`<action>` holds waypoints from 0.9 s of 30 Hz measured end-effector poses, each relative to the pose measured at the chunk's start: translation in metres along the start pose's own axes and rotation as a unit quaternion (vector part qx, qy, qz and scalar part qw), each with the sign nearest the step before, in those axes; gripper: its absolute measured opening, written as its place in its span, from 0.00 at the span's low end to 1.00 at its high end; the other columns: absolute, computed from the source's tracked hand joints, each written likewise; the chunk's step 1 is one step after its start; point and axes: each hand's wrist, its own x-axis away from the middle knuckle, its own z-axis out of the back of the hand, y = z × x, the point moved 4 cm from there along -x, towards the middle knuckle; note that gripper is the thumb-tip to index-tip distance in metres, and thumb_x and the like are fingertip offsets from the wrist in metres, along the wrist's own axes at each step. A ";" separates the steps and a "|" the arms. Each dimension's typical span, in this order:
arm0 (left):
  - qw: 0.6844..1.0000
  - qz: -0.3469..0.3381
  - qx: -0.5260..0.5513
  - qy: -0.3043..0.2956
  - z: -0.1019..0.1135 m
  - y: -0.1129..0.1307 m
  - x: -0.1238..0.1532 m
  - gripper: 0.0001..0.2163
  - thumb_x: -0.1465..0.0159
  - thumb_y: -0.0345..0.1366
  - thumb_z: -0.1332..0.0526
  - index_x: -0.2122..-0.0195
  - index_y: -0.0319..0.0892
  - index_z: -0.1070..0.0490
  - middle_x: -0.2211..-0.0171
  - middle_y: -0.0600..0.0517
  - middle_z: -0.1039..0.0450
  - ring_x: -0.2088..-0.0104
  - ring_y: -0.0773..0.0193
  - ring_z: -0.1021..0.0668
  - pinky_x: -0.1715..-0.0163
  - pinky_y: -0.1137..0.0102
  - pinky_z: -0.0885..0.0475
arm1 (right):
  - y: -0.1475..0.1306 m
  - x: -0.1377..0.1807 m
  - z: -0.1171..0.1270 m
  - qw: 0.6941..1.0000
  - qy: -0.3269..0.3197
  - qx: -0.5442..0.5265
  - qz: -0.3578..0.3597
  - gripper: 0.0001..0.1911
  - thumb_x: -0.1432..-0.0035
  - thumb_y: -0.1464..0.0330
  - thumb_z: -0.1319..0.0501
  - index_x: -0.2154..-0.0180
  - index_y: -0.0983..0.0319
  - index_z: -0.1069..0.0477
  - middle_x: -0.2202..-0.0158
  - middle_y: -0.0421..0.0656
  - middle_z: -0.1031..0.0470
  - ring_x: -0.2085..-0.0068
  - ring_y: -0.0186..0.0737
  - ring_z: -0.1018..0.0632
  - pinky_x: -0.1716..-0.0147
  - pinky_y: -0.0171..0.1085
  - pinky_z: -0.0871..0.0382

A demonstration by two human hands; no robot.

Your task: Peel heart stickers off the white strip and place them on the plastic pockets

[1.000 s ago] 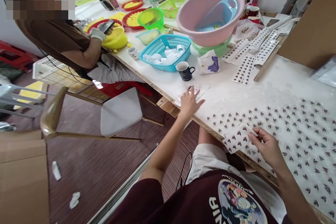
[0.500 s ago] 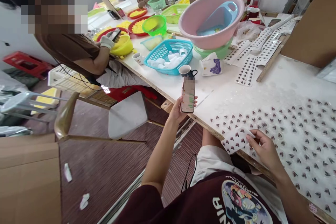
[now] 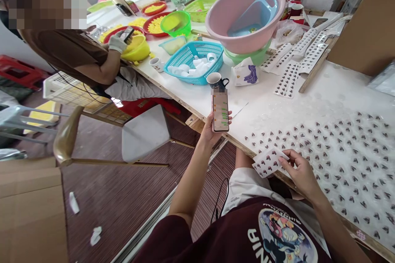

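Observation:
My left hand (image 3: 210, 129) is closed around a smartphone (image 3: 220, 113), held upright with its lit chat screen facing me, over the front edge of the table. Between the thumb and fingers of my right hand (image 3: 298, 168) is a sticker sheet (image 3: 268, 161), a white piece printed with small dark motifs, tilted over the table edge. Clear round pieces (image 3: 345, 156), many bearing the same small motif, cover the white tabletop (image 3: 339, 86) beside that hand. Just behind the phone stands a dark mug (image 3: 216, 81).
A blue basket (image 3: 193, 78) of white rolls, a pink basin (image 3: 216, 28) and a tissue pack (image 3: 245, 73) stand farther back. More sticker strips (image 3: 286, 80) lie at the right. At the left, a gloved co-worker (image 3: 101, 61) holds a phone. A chair (image 3: 145, 135) stands below.
The view has shifted slightly, so most things sit a little further left or higher. Both hands keep their holds; the sticker sheet has moved slightly left in view.

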 end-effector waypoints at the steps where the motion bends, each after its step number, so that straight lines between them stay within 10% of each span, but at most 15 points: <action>1: 0.999 -0.003 -0.047 0.008 0.003 0.000 -0.002 0.34 0.36 0.60 0.47 0.38 0.38 0.35 0.45 0.38 0.25 0.52 0.53 0.20 0.53 0.60 0.24 | 0.001 0.001 0.000 1.000 -0.003 0.003 0.002 0.15 0.37 0.54 0.40 0.61 0.59 0.27 0.67 0.41 0.25 0.69 0.39 0.31 0.67 0.36 0.35; 5: 0.958 -0.017 -0.280 0.066 0.018 0.005 -0.011 0.31 0.39 0.56 0.40 0.43 0.37 0.30 0.46 0.39 0.25 0.50 0.50 0.22 0.49 0.58 0.27 | 0.004 0.002 -0.001 1.000 -0.005 0.015 0.011 0.15 0.37 0.54 0.41 0.61 0.58 0.27 0.68 0.41 0.25 0.69 0.40 0.31 0.69 0.36 0.36; 9: 0.832 -0.052 -0.537 0.128 0.023 0.014 -0.021 0.31 0.43 0.47 0.32 0.40 0.39 0.32 0.41 0.38 0.30 0.40 0.44 0.30 0.40 0.56 0.36 | 0.006 0.002 -0.003 1.000 -0.009 0.014 0.019 0.15 0.37 0.54 0.41 0.61 0.58 0.27 0.67 0.41 0.24 0.68 0.40 0.29 0.67 0.36 0.35; 15: 0.738 -0.056 -0.664 0.102 0.017 0.006 -0.034 0.28 0.40 0.43 0.35 0.40 0.36 0.35 0.43 0.35 0.31 0.42 0.43 0.30 0.42 0.56 0.34 | 0.006 0.003 -0.007 1.000 -0.023 -0.008 0.008 0.16 0.36 0.53 0.41 0.59 0.59 0.27 0.64 0.42 0.23 0.67 0.40 0.28 0.66 0.36 0.34; 23: 0.746 -0.040 -0.655 0.116 0.007 0.004 -0.034 0.23 0.38 0.39 0.36 0.42 0.39 0.34 0.44 0.35 0.31 0.42 0.39 0.31 0.43 0.52 0.33 | 0.002 -0.002 -0.001 1.000 0.005 -0.015 0.008 0.16 0.37 0.54 0.40 0.60 0.59 0.26 0.69 0.40 0.26 0.69 0.38 0.29 0.68 0.35 0.34; 27: 0.830 -0.070 -0.547 0.081 -0.036 0.004 -0.008 0.21 0.34 0.39 0.39 0.41 0.42 0.34 0.42 0.38 0.32 0.41 0.42 0.31 0.43 0.51 0.32 | -0.002 -0.012 0.006 0.999 0.015 -0.050 -0.009 0.18 0.39 0.52 0.39 0.61 0.60 0.25 0.72 0.40 0.28 0.70 0.38 0.30 0.69 0.35 0.35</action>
